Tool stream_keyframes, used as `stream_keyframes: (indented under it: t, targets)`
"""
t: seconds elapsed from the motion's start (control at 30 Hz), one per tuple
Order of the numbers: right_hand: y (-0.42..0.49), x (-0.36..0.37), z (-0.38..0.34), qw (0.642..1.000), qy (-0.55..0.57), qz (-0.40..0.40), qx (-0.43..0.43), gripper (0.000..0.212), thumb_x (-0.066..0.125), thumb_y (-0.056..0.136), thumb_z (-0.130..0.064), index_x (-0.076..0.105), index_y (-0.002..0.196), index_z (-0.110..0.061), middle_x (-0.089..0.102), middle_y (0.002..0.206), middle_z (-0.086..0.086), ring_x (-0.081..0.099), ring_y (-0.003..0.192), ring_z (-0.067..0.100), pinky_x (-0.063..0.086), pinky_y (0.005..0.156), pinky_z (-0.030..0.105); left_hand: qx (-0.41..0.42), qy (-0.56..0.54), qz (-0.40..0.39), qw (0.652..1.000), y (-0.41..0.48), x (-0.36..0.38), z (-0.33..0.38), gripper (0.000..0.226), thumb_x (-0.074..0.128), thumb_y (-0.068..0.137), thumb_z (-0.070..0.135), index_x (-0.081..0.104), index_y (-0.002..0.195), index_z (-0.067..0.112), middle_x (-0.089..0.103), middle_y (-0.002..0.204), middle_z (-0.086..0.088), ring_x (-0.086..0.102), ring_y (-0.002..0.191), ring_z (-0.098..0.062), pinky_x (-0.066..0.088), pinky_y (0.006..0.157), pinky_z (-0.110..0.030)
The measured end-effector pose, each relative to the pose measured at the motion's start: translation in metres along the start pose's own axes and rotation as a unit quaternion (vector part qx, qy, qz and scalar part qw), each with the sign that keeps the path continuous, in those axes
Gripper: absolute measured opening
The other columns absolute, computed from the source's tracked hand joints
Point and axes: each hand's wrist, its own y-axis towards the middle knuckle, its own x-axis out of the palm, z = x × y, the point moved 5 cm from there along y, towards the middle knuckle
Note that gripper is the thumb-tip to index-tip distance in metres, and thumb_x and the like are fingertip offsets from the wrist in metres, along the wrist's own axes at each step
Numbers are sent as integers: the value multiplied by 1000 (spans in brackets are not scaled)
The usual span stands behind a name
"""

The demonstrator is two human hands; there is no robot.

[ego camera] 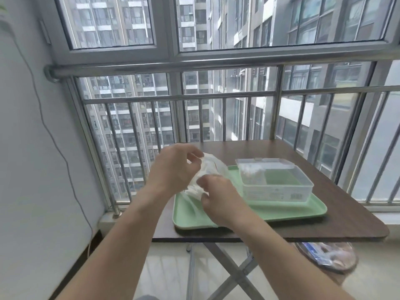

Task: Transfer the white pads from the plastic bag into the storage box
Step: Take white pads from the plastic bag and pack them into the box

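The right hand [218, 200] and left hand [173, 169], fingers curled, pinched a clear bag [207, 169] of white pads over a green tray's [281, 210] left end. Just right, the open storage box [275, 180] stood on the tray, on a brown table [346, 213] by the window railing [194, 96].

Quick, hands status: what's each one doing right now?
Left hand: fingers closed on the top of the plastic bag.
Right hand: fingers closed on the bag's lower part, above the green tray.

plastic bag [208, 169] partly covered by both hands, pads inside blurred, round object [326, 255] under table indistinct
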Motion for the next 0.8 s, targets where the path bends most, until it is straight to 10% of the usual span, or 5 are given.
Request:
stream_keyframes:
  t: [0.17,0.47,0.8]
  targets:
    - [14,17,7,993,-104,50,27,29,63,84,-31,58,108,-15,59,108,2,59,101,27,52,75,38,-6,-20,0,1000,1,2,-3,17,68,86,24,76,99,32,72,86,17,69,81,-7,58,81,-35]
    - [23,29,14,977,-188,99,-11,20,59,85,-18,55,102,-10,61,102,7,61,92,30,37,62,32,-8,-43,-10,999,0,9,-5,16,69,85,28,75,98,34,71,85,19,66,86,-5,57,82,-36]
    - [-26,-23,9,989,78,23,-127,14,60,81,-21,57,95,-24,62,85,-13,57,76,9,47,65,25,60,10,-66,996,-1,21,3,49,53,78,-1,75,85,42,65,113,26,56,109,-6,46,98,-36]
